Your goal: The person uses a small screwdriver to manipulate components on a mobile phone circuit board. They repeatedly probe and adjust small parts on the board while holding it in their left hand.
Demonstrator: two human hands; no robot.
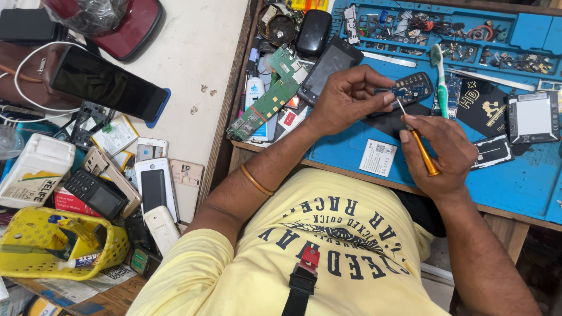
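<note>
Blue circuit-board phone body [404, 90], small and dark-edged: pinched in left hand [346, 96] above blue work mat [515, 181]. Orange-handled thin metal screwdriver [418, 143]: gripped in right hand [436, 155], tip touching the board. Green-and-white toothbrush [440, 79] just beside. Long green circuit board [266, 105] at mat's left edge.

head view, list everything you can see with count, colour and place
small phone: one, dark with blue board, held over mat
screwdriver: one, orange handle, tip at the small phone
repair mat: one, blue, on the bench
toothbrush: one, green and white, on mat
circuit board: one, green, left edge of bench
touchscreen phone: one, black, beside the board
tablet: one, black, side table
basket: one, yellow, lower left
left hand: holds small phone
right hand: holds screwdriver
</note>
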